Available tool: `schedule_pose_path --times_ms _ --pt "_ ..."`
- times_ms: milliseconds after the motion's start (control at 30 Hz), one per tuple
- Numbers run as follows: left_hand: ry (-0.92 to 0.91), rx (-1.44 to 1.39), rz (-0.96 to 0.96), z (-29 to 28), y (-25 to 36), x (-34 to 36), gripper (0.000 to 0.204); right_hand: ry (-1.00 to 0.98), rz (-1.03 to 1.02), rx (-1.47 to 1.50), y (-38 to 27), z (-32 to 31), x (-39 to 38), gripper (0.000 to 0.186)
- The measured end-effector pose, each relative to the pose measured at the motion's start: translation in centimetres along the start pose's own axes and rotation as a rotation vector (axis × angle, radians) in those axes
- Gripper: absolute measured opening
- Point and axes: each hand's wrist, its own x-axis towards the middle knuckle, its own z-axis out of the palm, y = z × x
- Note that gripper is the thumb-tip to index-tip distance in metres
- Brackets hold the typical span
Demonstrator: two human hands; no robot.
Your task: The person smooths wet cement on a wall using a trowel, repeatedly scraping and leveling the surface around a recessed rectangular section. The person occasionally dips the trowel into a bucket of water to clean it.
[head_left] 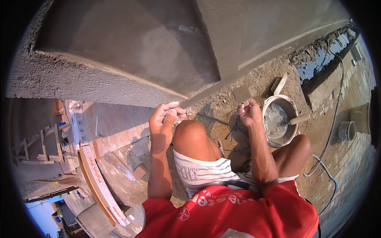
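Note:
My right hand (250,113) pinches a small flat square piece (241,94), grey-brown like a scraper blade, and holds it up a little short of the wall's foot. Whitish residue coats the fingers of my left hand (163,117). It is raised beside my left knee near the wall's lower edge, fingers loosely bent and apart, nothing visible in them. Just right of my right hand stands a bucket (293,104) of wet grey mix (274,119), with a wooden-handled tool (299,119) leaning in it. The plastered wall (158,43) has a darker recessed panel.
A wooden-handled tool (280,84) lies at the bucket's far rim. Farther right are a hose (331,135), a small pail (347,131) and a water-filled ditch (321,59). Long boxed panels (99,178) and a wooden ladder (43,144) lie left.

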Motion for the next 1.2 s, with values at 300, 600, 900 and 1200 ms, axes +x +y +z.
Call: schedule_pose_path --times_ms 300,600,900,1200 --pt "0.351 -0.86 -0.752 -2.6 -23.6 -2.4 0.099 -0.031 -0.048 -0.057 -3.0 -1.5 -2.5 0.014" --pt "0.631 -1.368 -0.744 0.4 -24.3 6.5 0.109 -0.015 -0.087 -0.016 -4.7 -3.2 -3.9 0.011" --pt "0.843 -1.518 -0.583 1.4 -21.0 9.1 0.1 -0.016 -0.102 -0.026 -5.3 -3.7 -5.2 0.01" --pt "0.382 -1.302 -0.648 2.6 -16.7 4.2 0.099 -0.127 -0.222 0.091 -6.2 -4.3 -5.4 0.016"
